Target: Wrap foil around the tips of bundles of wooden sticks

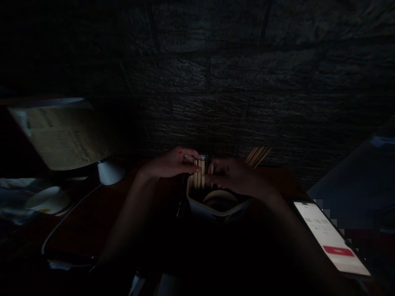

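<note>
In dim light, my left hand (177,162) pinches the upper ends of several pale wooden sticks (199,176). They stand upright, their lower part inside a pale-rimmed container (210,210). My right hand (236,176) reaches in from the right, its fingers closed round another pale stick (212,169) close to the bunch. Most of that stick is hidden by the fingers. A rounded, pale-edged piece (219,196) sits within the container in front of the sticks; I cannot make out what it is. A small shiny thing (203,157) shows between both hands.
More thin sticks (258,156) lean behind my right forearm, near the stone-textured wall (197,78). On the left stands a lamp with a printed shade (61,135), its white cable (58,220) crossing the dark table. A lit phone (331,238) lies at the right.
</note>
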The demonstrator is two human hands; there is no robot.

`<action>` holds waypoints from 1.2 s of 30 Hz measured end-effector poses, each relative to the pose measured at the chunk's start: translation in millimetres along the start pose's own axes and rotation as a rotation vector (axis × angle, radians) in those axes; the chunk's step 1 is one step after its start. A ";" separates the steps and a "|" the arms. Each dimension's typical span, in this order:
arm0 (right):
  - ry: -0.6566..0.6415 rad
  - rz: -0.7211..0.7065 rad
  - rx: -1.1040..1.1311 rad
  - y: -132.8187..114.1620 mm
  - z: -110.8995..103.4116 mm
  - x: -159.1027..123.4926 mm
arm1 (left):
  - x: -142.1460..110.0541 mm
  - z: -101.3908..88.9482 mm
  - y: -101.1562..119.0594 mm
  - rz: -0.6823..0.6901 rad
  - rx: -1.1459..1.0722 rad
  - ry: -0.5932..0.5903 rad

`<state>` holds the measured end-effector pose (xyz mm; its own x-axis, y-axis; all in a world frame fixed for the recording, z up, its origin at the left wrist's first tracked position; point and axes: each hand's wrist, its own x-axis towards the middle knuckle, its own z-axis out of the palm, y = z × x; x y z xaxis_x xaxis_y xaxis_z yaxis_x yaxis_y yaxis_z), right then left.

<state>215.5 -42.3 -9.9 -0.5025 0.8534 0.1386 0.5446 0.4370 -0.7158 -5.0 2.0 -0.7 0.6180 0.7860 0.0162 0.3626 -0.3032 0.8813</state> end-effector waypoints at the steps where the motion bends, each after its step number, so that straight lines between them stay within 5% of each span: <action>1: -0.028 0.005 0.045 0.4 -1.4 -0.5 | -0.4 -0.8 -0.1 -0.004 -0.006 -0.002; 6: -0.066 0.042 0.161 -2.1 -6.7 -2.4 | -2.8 -3.4 1.6 -0.028 -0.028 -0.001; 13: 0.044 0.022 -0.010 -3.9 -3.7 0.0 | -6.7 -7.6 6.3 -0.046 -0.054 -0.051; 20: 0.017 0.013 0.101 1.5 10.0 7.5 | -6.4 -4.9 9.0 -0.037 -0.043 0.022; 30: 0.116 -0.082 -0.010 3.1 19.0 12.5 | -4.1 -5.4 4.4 0.034 0.043 0.066; 36: 0.168 -0.024 -0.123 -0.1 19.8 14.6 | -8.4 -6.1 9.2 0.041 0.069 0.054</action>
<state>194.8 -35.6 -21.4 -0.4025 0.8734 0.2741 0.6170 0.4801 -0.6236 -11.1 -4.1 10.2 0.5956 0.7994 0.0786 0.3862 -0.3707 0.8446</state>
